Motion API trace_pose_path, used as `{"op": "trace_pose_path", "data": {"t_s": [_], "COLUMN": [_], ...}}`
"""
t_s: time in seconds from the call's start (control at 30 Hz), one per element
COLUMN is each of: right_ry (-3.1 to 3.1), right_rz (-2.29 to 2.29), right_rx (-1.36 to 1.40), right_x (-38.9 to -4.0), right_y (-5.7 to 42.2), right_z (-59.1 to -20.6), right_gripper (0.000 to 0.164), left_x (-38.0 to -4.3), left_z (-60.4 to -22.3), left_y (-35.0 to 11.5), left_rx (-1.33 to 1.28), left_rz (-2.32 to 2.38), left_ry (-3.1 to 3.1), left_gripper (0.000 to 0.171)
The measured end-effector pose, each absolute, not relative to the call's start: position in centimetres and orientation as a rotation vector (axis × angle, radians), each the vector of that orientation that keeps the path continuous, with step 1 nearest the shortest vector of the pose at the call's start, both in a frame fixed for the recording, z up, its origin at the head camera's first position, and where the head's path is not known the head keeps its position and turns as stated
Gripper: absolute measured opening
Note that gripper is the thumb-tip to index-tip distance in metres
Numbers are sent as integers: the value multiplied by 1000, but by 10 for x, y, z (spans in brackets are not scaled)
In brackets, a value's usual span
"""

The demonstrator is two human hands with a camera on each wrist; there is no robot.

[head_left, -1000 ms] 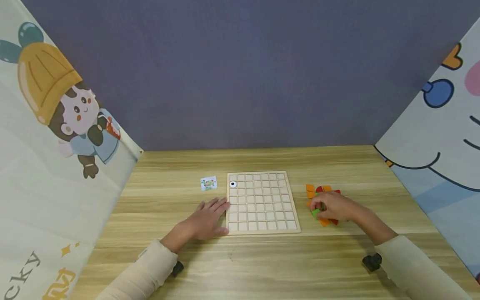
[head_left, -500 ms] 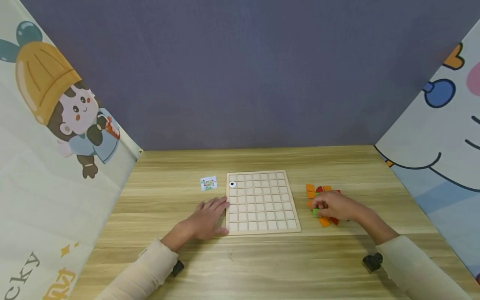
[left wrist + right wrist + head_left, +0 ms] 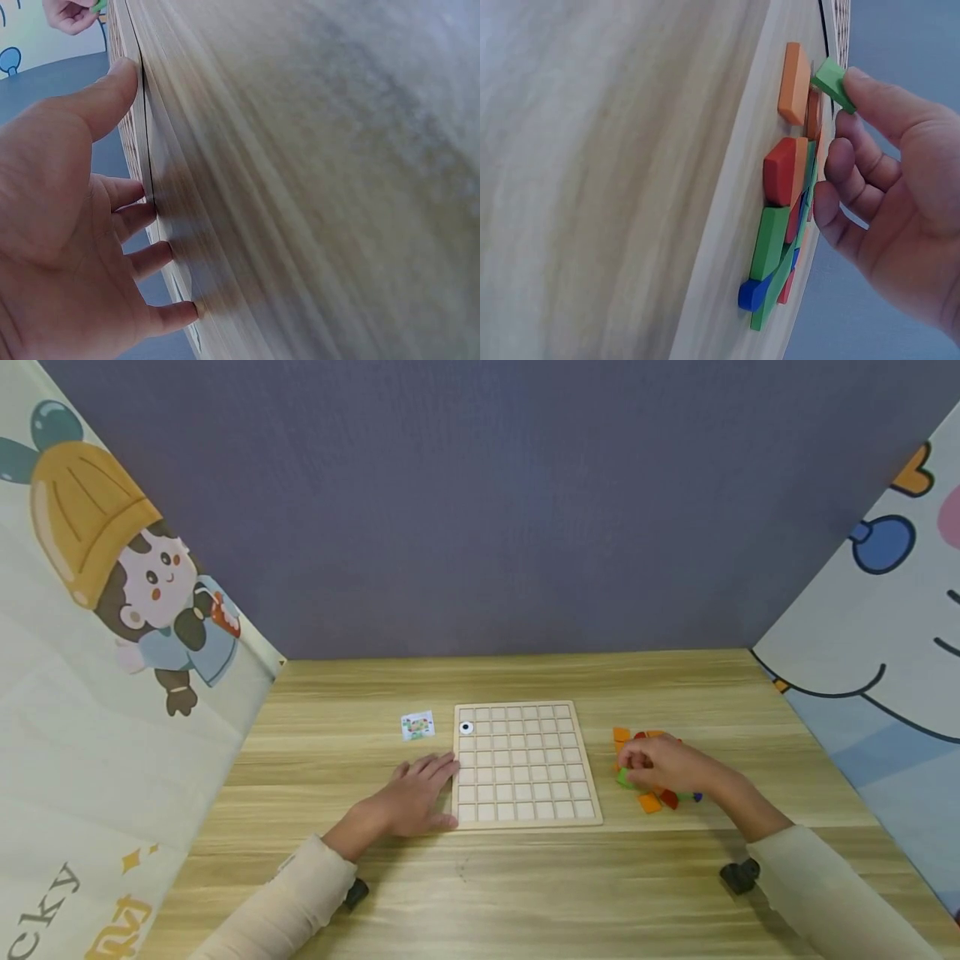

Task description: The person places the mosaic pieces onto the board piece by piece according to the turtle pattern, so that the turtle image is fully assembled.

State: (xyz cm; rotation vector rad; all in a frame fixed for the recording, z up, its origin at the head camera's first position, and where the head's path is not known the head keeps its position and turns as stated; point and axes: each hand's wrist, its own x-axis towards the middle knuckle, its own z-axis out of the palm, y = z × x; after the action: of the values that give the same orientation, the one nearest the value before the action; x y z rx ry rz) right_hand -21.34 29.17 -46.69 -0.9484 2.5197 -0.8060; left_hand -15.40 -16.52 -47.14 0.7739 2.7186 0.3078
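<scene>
A pale wooden grid board [image 3: 525,768] lies on the table, with a round white piece with a black dot [image 3: 466,727] in a cell at its upper left. My left hand [image 3: 412,797] rests at the board's left edge, its fingers extended and their tips touching the rim. To the right of the board, my right hand [image 3: 667,764] pinches a green block [image 3: 832,82] between thumb and fingers. In the right wrist view, that block is lifted above a cluster of orange, red, green and blue pieces [image 3: 780,172]. The hand partly hides this cluster in the head view.
A small picture card [image 3: 417,726] lies left of the board. The wooden table [image 3: 525,893] meets a dark partition [image 3: 510,527] at the back. Printed panels flank both sides. An orange block [image 3: 649,803] lies at the cluster's near side.
My right hand has risen slightly up and away from the pile with the green block, uncovering green and blue pieces at the right. My left hand stays in place.
</scene>
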Motion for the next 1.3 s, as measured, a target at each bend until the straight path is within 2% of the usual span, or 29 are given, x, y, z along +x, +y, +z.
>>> {"op": "trace_pose_path", "data": {"t_s": [0.57,1.3], "right_ry": [2638,2574], "right_rz": [-837,-919], "right_rx": [-925,-992], "right_x": [-228,-251], "right_y": [259,194], "right_z": [-466,-467], "right_gripper": [13,7], "left_x": [-154,-154], "left_z": [-472,-472], "left_y": [-166,-165], "left_rx": [776,762], "left_rz": [284,261], "left_ry": [2709,2706], "left_gripper": [88,90]}}
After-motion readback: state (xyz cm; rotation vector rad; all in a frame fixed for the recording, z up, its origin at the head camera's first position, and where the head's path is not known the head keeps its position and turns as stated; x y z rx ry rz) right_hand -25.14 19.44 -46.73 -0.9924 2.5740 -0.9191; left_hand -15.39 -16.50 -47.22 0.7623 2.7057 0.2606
